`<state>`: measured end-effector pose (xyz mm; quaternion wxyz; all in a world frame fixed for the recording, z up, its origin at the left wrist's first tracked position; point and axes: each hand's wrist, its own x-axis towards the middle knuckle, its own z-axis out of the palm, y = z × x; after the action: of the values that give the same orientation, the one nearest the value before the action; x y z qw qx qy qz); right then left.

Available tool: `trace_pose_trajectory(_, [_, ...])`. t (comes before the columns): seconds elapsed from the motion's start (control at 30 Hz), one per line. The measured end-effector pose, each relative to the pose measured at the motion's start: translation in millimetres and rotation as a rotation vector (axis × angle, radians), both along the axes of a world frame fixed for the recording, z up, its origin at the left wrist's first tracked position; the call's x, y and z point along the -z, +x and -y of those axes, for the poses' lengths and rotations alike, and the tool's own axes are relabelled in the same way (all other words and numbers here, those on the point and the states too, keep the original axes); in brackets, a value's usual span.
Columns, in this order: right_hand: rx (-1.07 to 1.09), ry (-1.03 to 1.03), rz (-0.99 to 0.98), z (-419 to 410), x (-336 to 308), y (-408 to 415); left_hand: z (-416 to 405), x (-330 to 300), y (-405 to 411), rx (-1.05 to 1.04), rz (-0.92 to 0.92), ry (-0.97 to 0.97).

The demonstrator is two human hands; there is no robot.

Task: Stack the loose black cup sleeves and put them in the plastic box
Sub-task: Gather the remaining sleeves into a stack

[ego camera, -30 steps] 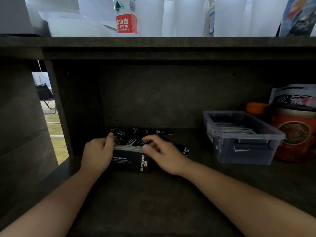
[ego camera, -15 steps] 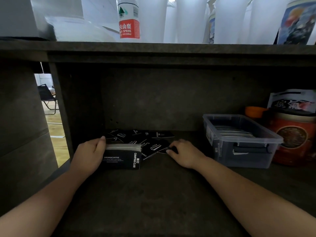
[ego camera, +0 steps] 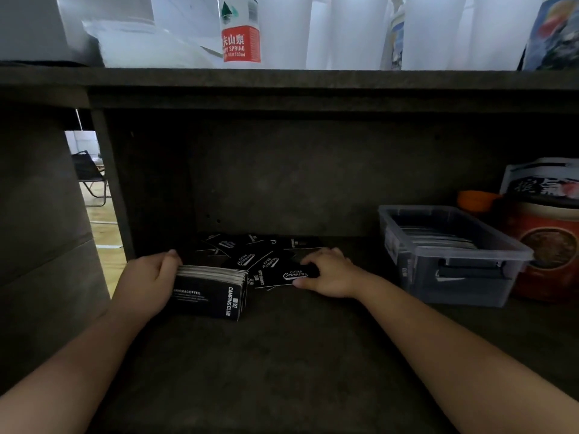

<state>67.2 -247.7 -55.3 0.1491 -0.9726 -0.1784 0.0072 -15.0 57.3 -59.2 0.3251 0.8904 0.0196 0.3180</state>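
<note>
A thick stack of black cup sleeves (ego camera: 210,292) stands on edge on the dark shelf, and my left hand (ego camera: 147,281) grips its left end. Several loose black sleeves (ego camera: 250,256) lie scattered flat behind and to the right of the stack. My right hand (ego camera: 329,272) pinches one loose sleeve (ego camera: 293,275) with white lettering, thumb under its front edge. The clear plastic box (ego camera: 451,270) sits at the right of the shelf with sleeves lying inside it.
A red tin (ego camera: 548,245) and an orange lid (ego camera: 476,200) stand right of the box. The shelf above carries a water bottle (ego camera: 239,29) and white cups (ego camera: 351,29). The shelf's left wall (ego camera: 109,183) is close to my left hand.
My right hand left the stack, moved right to the loose sleeves and took hold of one. My left hand still holds the stack, which shifted slightly left.
</note>
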Motion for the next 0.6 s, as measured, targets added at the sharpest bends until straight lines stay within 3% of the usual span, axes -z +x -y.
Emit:
trace_pose_trajectory(0.1, [0.002, 0.237, -0.003, 3, -3, -4, 0, 0, -3, 0.015, -0.007, -0.006])
trace_pose_trajectory(0.3, [-0.06, 0.615, 0.208, -22, -10, -26, -5, 5, 0, 0.021, -0.01, 0.046])
trace_pose_trajectory(0.43, [-0.171, 0.783, 0.069, -61, -7, -51, -6, 7, 0, 0.041, 0.028, 0.069])
trace_pose_trajectory(0.6, [-0.34, 0.794, -0.097, -89, 1, -71, -6, 5, -2, 0.135, 0.004, 0.066])
